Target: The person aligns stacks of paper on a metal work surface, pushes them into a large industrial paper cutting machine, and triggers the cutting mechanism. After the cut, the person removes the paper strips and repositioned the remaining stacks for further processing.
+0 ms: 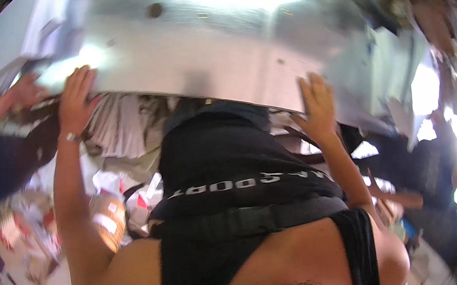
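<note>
A shiny metal-topped table (pixel 199 54) spreads in front of me, its near edge running across just ahead of my body. My left hand (pixel 76 99) lies flat at the left part of that edge, fingers stretched out and pointing away from me. On the right, my right hand (pixel 317 105) rests at the edge too, its fingers extended and the thumb apart. Neither hand holds anything. A small dark round spot (pixel 154 10) shows on the tabletop toward the far side.
At far left, another person's hand (pixel 27 93) is close to my left hand, near a white boxy object (pixel 12 35). Pale folded cloth (pixel 122 125) hangs under the table edge. Another person (pixel 434 167) is at the right. Bags and packages (pixel 24 235) crowd the lower left.
</note>
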